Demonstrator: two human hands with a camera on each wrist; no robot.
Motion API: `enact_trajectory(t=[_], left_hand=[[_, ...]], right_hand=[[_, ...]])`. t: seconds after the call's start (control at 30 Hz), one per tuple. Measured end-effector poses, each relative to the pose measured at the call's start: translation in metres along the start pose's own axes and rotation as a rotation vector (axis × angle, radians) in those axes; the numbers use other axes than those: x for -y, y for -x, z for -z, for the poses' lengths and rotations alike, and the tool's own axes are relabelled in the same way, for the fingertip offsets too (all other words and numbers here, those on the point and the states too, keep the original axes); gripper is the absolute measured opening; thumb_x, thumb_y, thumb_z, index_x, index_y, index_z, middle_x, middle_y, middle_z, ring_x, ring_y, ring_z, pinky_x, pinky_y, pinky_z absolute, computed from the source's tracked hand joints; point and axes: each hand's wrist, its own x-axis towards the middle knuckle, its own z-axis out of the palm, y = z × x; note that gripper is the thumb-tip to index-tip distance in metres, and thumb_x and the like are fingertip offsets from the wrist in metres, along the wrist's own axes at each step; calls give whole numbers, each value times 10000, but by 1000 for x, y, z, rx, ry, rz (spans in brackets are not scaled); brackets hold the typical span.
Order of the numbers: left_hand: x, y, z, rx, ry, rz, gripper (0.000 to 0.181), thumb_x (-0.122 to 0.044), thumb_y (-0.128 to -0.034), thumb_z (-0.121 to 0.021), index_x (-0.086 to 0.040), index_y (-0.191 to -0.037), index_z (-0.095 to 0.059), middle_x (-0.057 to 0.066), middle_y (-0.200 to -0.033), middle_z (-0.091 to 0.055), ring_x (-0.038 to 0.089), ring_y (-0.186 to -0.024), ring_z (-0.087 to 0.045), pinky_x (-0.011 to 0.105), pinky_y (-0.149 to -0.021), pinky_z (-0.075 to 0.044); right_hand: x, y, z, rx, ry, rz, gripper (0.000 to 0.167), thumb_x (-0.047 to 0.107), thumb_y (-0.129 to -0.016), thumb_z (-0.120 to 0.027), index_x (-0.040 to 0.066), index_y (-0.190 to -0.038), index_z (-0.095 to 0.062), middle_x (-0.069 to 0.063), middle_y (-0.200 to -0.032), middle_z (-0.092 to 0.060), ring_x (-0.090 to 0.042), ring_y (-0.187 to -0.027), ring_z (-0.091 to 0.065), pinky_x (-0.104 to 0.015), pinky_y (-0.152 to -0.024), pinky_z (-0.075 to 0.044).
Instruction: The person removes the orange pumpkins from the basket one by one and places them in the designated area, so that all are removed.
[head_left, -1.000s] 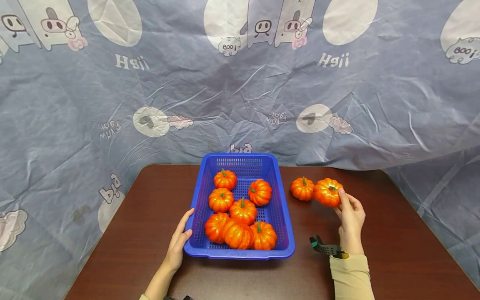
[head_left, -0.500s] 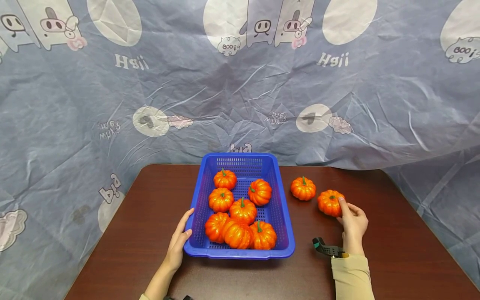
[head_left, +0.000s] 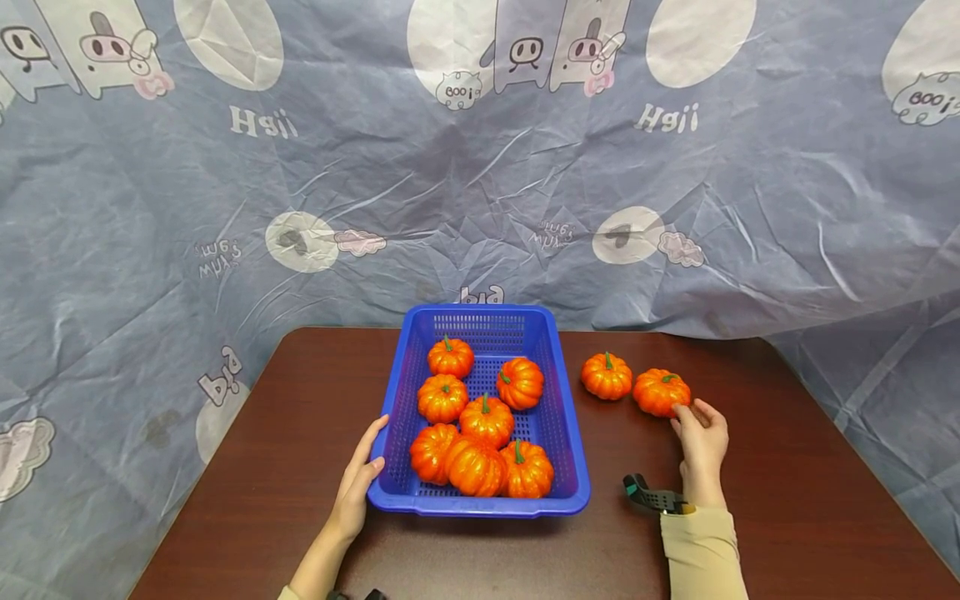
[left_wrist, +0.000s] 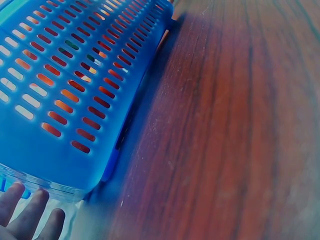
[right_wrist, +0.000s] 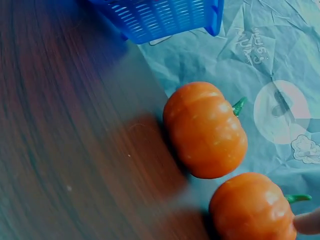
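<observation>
My left hand (head_left: 352, 492) rests against the left side of a blue plastic basket (head_left: 480, 507), its fingers straight along the wall and thumb near the rim. In the left wrist view, fingertips (left_wrist: 37, 207) show beside the perforated basket wall. My right hand (head_left: 703, 442) is at the near right edge of a small orange pumpkin (head_left: 660, 393) on the table, its thumb tip touching it. A second pumpkin (head_left: 606, 377) sits just left of that one. In the right wrist view, a fingertip (right_wrist: 307, 223) meets the side of the nearer pumpkin (right_wrist: 252, 207), close to its green stem.
Inside the basket lie several more orange pumpkins (head_left: 486, 422), most of them toward its near end. Everything stands on a dark brown wooden table (head_left: 300, 400). A grey printed cloth (head_left: 480, 167) hangs behind and around the table.
The pumpkin in my right hand was held tilted beside the other one, then came down to the right onto the table. Now it sits slightly farther back, and my grip has loosened.
</observation>
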Motion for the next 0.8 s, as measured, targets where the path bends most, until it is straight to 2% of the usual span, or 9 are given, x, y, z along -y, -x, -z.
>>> enact_trajectory(t=[0.1, 0.2, 0.27, 0.33, 0.4, 0.53, 0.7, 0.8], left_hand=[[0, 0, 0, -6, -5, -2, 528, -98, -937, -334, -67, -1462, -291, 176, -1491, -261, 168, -1249, -402, 197, -981, -335], [-1, 0, -1, -11, -6, -1, 528, -98, -935, -332, -69, -1461, -293, 171, -1491, -262, 161, -1246, -404, 194, -977, -336], [-2, 0, -1, -15, -6, 0, 528, -97, -934, -333, -69, -1460, -295, 169, -1488, -269, 164, -1242, -409, 194, -972, -341], [-2, 0, -1, -14, -7, -2, 528, -95, -935, -329, -66, -1461, -292, 173, -1486, -272, 172, -1239, -411, 195, -968, -346], [-2, 0, -1, -15, -9, -1, 528, -96, -935, -329, -69, -1461, -293, 172, -1485, -274, 177, -1237, -411, 197, -966, -347], [-3, 0, -1, -18, -13, 2, 527, -97, -935, -331, -71, -1460, -297, 170, -1483, -277, 180, -1234, -414, 198, -965, -350], [-3, 0, -1, -18, -13, 10, 527, -100, -935, -332, -73, -1460, -297, 167, -1485, -274, 177, -1236, -413, 198, -968, -347], [-3, 0, -1, -13, -8, 13, 531, -102, -933, -328, -74, -1462, -291, 173, -1483, -273, 181, -1236, -412, 199, -968, -347]], right_hand=[[1, 2, -4, -33, 102, 37, 599, 34, -783, -700, 33, -1317, -429, -92, -1217, -461, -147, -1006, -549, -158, -788, -468], [1, 4, -7, -66, 166, 66, 603, 7, -759, -729, 17, -1298, -459, -115, -1247, -481, -166, -1045, -526, -132, -779, -449], [-1, 3, -8, -84, 166, 79, 562, 7, -742, -752, 17, -1245, -502, -108, -1201, -510, -118, -951, -547, -110, -720, -448], [-5, 1, -9, -100, 181, 93, 515, 36, -733, -771, 23, -1192, -537, -86, -1148, -531, -14, -815, -542, -78, -654, -434], [-8, 0, -10, -116, 214, 104, 483, 89, -730, -787, 33, -1155, -564, -89, -1114, -556, 56, -721, -513, -79, -634, -427], [-12, -3, -11, -129, 269, 122, 467, 178, -735, -795, 52, -1133, -586, -80, -1058, -595, 100, -660, -507, -84, -627, -417], [-13, -6, -12, -125, 235, 126, 454, 178, -732, -799, 34, -1120, -612, 8, -933, -620, 115, -617, -533, -63, -603, -420], [-13, -7, -13, -106, 211, 115, 507, 174, -730, -801, 7, -1171, -616, -68, -1004, -646, 113, -626, -544, -58, -607, -423]])
